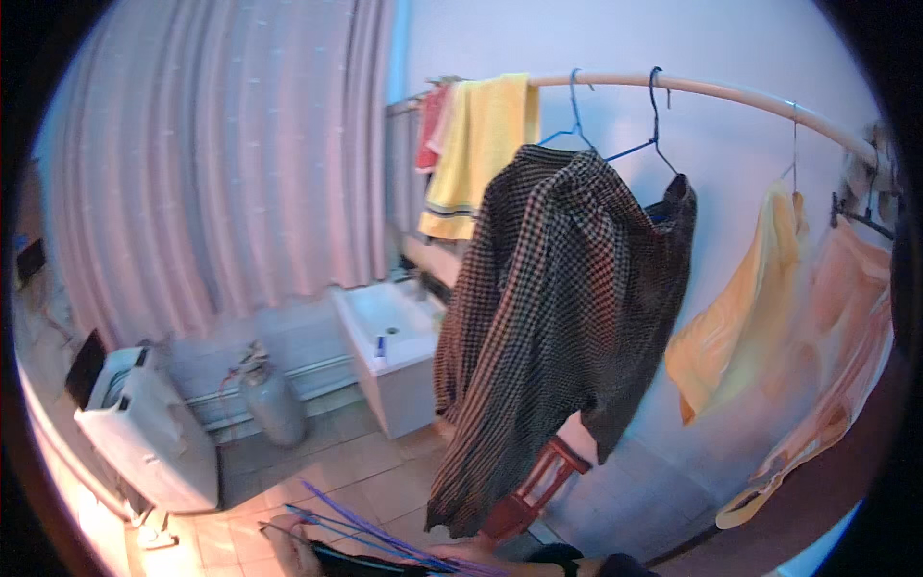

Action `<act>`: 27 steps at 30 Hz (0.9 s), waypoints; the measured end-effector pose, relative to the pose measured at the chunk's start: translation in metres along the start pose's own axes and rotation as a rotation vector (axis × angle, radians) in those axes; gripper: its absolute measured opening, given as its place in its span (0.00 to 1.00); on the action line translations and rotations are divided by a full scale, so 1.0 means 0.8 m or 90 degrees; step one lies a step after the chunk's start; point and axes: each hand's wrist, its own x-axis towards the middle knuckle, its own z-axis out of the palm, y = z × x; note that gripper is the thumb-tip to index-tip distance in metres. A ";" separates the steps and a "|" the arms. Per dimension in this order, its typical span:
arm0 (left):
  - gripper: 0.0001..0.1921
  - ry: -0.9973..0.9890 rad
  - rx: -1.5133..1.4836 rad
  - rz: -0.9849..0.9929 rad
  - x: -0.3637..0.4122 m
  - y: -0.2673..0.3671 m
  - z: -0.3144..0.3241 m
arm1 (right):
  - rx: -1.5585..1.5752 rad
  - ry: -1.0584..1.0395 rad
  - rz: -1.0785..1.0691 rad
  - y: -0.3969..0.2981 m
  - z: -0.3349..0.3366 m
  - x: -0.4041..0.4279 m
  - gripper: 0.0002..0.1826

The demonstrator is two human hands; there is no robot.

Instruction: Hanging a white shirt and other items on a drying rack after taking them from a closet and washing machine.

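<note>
Several thin clothes hangers (360, 530), purple, blue and black, slant across the bottom edge of the view. My left hand (294, 549), blurred and partly cut off, has its fingers around their left end. Further right, my right hand (469, 555) grips the same bundle, a dark band on its wrist. Much of both hands is hidden or out of frame. Just above, a checked long-sleeved shirt (533, 288) hangs from a blue hanger (577, 122). Behind it a dark garment (660, 288) hangs from a dark blue hanger (655, 122).
A pale rail (721, 90) carries a yellow towel (483, 151), a yellow garment (743, 303) and a pink garment (851, 288). A white sink (389, 317), a gas cylinder (270, 397), a white washing machine (155, 433) and a red-brown wooden stool (537, 490) stand around. Long curtains (216, 159) hang behind.
</note>
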 end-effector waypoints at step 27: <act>0.15 -0.554 -0.482 0.228 0.252 -0.176 0.157 | -0.218 1.134 0.025 -0.247 0.229 0.072 0.11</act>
